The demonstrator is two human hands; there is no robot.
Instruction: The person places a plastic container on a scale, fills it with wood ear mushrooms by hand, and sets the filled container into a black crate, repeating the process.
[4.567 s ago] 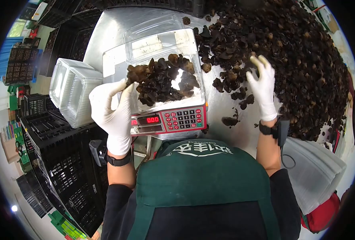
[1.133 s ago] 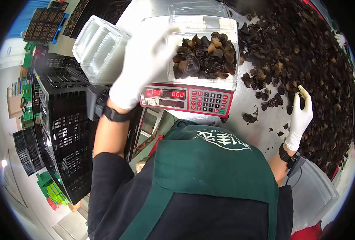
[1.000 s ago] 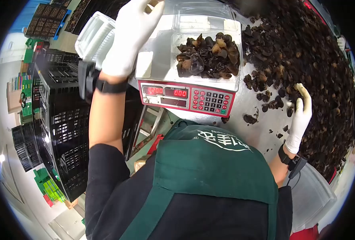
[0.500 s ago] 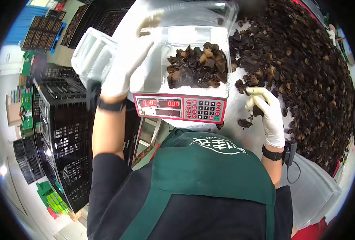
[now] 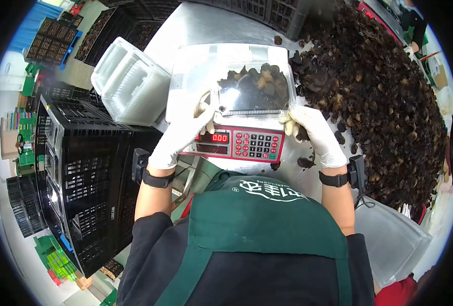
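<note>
A clear plastic clamshell box (image 5: 254, 99), lid down over a pile of dark brown wood ear mushrooms (image 5: 264, 81), sits on the steel pan of a red digital scale (image 5: 259, 145). My gloved left hand (image 5: 198, 125) pinches the box's front left corner, partly covering the red display. At the front right corner, my gloved right hand (image 5: 310, 130) presses its fingertips on the rim. Under those right fingers a dark wood ear piece (image 5: 302, 135) shows, tucked against the palm.
Loose wood ears (image 5: 389, 112) heap across the table's right side. Left of the scale stands a stack of empty clear boxes (image 5: 129, 84). Black crates (image 5: 91, 178) are piled at the left. Another person's arm (image 5: 417, 38) reaches in at far right.
The box's raised lid has come down over the mushrooms. My left hand has moved from the far left down to the front left corner; my right hand has moved left to the box's rim.
</note>
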